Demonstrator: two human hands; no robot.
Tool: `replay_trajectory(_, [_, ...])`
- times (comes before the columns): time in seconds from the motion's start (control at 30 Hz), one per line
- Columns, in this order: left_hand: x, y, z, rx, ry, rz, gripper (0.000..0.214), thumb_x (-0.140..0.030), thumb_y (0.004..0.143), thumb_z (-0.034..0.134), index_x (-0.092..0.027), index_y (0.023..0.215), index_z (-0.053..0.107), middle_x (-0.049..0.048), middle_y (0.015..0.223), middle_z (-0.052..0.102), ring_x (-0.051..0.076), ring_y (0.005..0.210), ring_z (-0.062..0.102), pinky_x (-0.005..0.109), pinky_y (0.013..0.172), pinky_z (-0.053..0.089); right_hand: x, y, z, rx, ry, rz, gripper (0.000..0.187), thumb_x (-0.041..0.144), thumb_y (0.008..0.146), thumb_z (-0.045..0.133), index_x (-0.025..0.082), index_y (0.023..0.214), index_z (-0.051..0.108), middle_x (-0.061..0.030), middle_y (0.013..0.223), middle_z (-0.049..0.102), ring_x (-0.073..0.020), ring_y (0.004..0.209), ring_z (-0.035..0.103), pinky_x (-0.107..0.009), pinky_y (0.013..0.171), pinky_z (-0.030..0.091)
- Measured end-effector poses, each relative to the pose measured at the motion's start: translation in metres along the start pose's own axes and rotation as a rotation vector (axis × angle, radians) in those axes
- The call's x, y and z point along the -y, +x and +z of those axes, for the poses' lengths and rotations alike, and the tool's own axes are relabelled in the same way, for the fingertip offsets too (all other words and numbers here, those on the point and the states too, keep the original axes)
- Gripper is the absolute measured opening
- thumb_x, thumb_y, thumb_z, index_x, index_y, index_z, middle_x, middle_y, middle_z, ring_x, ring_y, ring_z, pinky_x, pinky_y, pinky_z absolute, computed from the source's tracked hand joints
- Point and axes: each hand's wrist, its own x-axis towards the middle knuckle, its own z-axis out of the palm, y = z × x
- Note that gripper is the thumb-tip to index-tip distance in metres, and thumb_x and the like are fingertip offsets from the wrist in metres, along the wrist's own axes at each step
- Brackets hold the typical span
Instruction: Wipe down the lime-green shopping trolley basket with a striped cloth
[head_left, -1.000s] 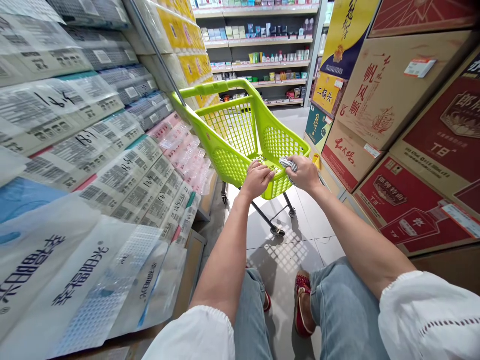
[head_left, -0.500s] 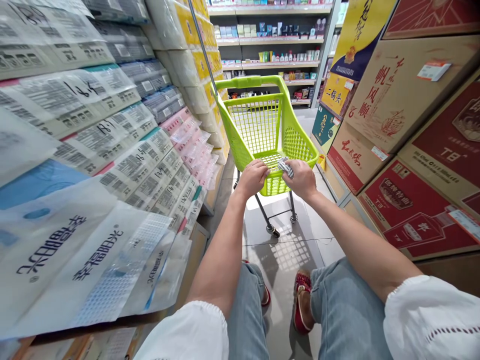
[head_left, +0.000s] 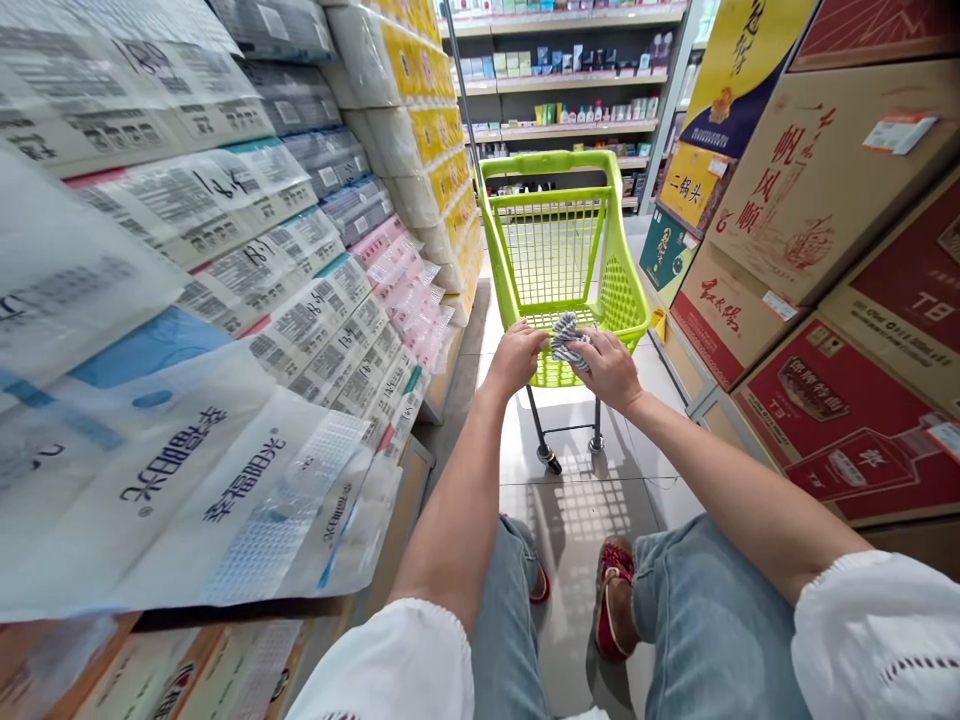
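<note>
A bright green plastic shopping cart [head_left: 551, 204] on dark metal legs stands in front of me, its basket showing nothing inside. My left hand [head_left: 517, 358] is closed at the basket's near rim, fingers curled over the green edge. Bunched grey-and-white striped cloth [head_left: 568, 340] lies against that same rim between my hands. My right hand [head_left: 609, 370] pinches this cloth from the right, with its fingertips pressed into the folds. Part of the near rim is hidden behind the cloth and both hands.
Stacked paper packs [head_left: 225, 290] and loose plastic-wrapped packs [head_left: 247, 480] crowd the left side. Cartons [head_left: 840, 190] are piled along the right. Shelves of small goods [head_left: 577, 85] close off the far end. The tiled floor [head_left: 630, 450] runs between them.
The cart and hands sit slightly farther right in view. My right hand has turned flatter, and more of the striped cloth shows, spread closer to my left hand.
</note>
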Motion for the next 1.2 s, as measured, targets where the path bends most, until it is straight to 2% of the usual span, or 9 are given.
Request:
replay_trajectory(0.1, [0.000, -0.001, 0.004, 0.005, -0.034, 0.001, 0.026, -0.008, 0.081, 0.040, -0.020, 0.088, 0.062, 0.0037, 0.085, 0.066, 0.018, 0.090, 0.058, 0.038, 0.106, 0.035, 0.008, 0.002, 0.006, -0.031, -0.066, -0.045, 0.028, 0.035, 0.091, 0.048, 0.025, 0.112, 0.063, -0.0078, 0.125, 0.057, -0.0233, 0.106, 0.050, -0.036, 0.091, 0.037])
replay_trajectory(0.2, [0.001, -0.002, 0.006, 0.029, -0.076, 0.015, 0.027, -0.007, 0.077, 0.040, -0.020, 0.089, 0.061, 0.0036, 0.087, 0.066, 0.018, 0.091, 0.058, 0.038, 0.107, 0.035, 0.014, 0.002, 0.016, 0.016, -0.135, -0.118, 0.027, 0.035, 0.092, 0.045, 0.026, 0.109, 0.064, -0.0073, 0.123, 0.058, -0.0219, 0.101, 0.051, -0.035, 0.086, 0.034])
replay_trajectory(0.4, [0.007, 0.001, 0.008, 0.021, -0.123, -0.002, 0.027, -0.018, 0.088, 0.038, -0.020, 0.097, 0.063, 0.0034, 0.090, 0.067, 0.018, 0.093, 0.058, 0.039, 0.107, 0.035, 0.016, -0.007, 0.042, 0.110, -0.219, -0.248, 0.029, 0.025, 0.096, 0.035, 0.022, 0.102, 0.063, -0.0078, 0.122, 0.059, -0.0185, 0.090, 0.051, -0.035, 0.076, 0.029])
replay_trajectory(0.6, [0.011, 0.001, 0.012, -0.018, -0.130, 0.006, 0.027, -0.024, 0.093, 0.036, -0.021, 0.100, 0.062, 0.0027, 0.094, 0.068, 0.017, 0.095, 0.058, 0.039, 0.108, 0.034, 0.022, -0.027, 0.058, 0.260, -0.177, -0.377, 0.028, 0.021, 0.096, 0.035, 0.020, 0.100, 0.063, -0.0082, 0.116, 0.061, -0.0188, 0.092, 0.051, -0.035, 0.078, 0.029])
replay_trajectory(0.73, [0.012, -0.001, 0.012, -0.030, -0.112, 0.014, 0.025, -0.022, 0.092, 0.038, -0.021, 0.098, 0.062, 0.0022, 0.093, 0.067, 0.017, 0.094, 0.058, 0.038, 0.108, 0.035, 0.022, -0.020, 0.045, 0.238, -0.154, -0.300, 0.028, 0.024, 0.097, 0.036, 0.021, 0.096, 0.063, -0.0080, 0.112, 0.062, -0.0179, 0.092, 0.051, -0.033, 0.077, 0.030])
replay_trajectory(0.9, [0.013, -0.001, 0.011, -0.043, -0.091, 0.023, 0.025, -0.011, 0.083, 0.040, -0.020, 0.094, 0.061, 0.0029, 0.091, 0.066, 0.018, 0.094, 0.057, 0.040, 0.109, 0.035, 0.022, 0.010, 0.011, 0.056, -0.219, -0.155, 0.026, 0.025, 0.096, 0.038, 0.024, 0.104, 0.063, -0.0072, 0.119, 0.059, -0.0192, 0.098, 0.050, -0.033, 0.080, 0.030])
replay_trajectory(0.97, [0.013, -0.002, 0.011, -0.036, -0.075, 0.011, 0.026, -0.007, 0.078, 0.041, -0.020, 0.088, 0.061, 0.0034, 0.088, 0.066, 0.018, 0.093, 0.058, 0.040, 0.109, 0.035, 0.024, 0.019, 0.003, 0.007, -0.237, -0.107, 0.026, 0.026, 0.096, 0.039, 0.026, 0.107, 0.062, -0.0066, 0.121, 0.058, -0.0199, 0.100, 0.050, -0.033, 0.082, 0.030])
replay_trajectory(1.1, [0.013, -0.002, 0.010, -0.018, -0.066, -0.004, 0.027, -0.006, 0.076, 0.042, -0.020, 0.089, 0.061, 0.0038, 0.091, 0.066, 0.019, 0.096, 0.058, 0.040, 0.110, 0.034, 0.030, 0.019, 0.012, 0.015, -0.245, -0.090, 0.026, 0.026, 0.096, 0.038, 0.026, 0.105, 0.062, -0.0065, 0.121, 0.058, -0.0200, 0.098, 0.050, -0.034, 0.082, 0.031])
replay_trajectory(1.2, [0.012, -0.002, 0.009, -0.023, -0.088, -0.012, 0.027, -0.011, 0.082, 0.042, -0.021, 0.097, 0.062, 0.0034, 0.097, 0.067, 0.019, 0.100, 0.057, 0.040, 0.111, 0.033, 0.034, 0.003, 0.032, 0.132, -0.219, -0.134, 0.029, 0.027, 0.097, 0.035, 0.024, 0.105, 0.063, -0.0085, 0.119, 0.059, -0.0197, 0.093, 0.051, -0.034, 0.078, 0.031])
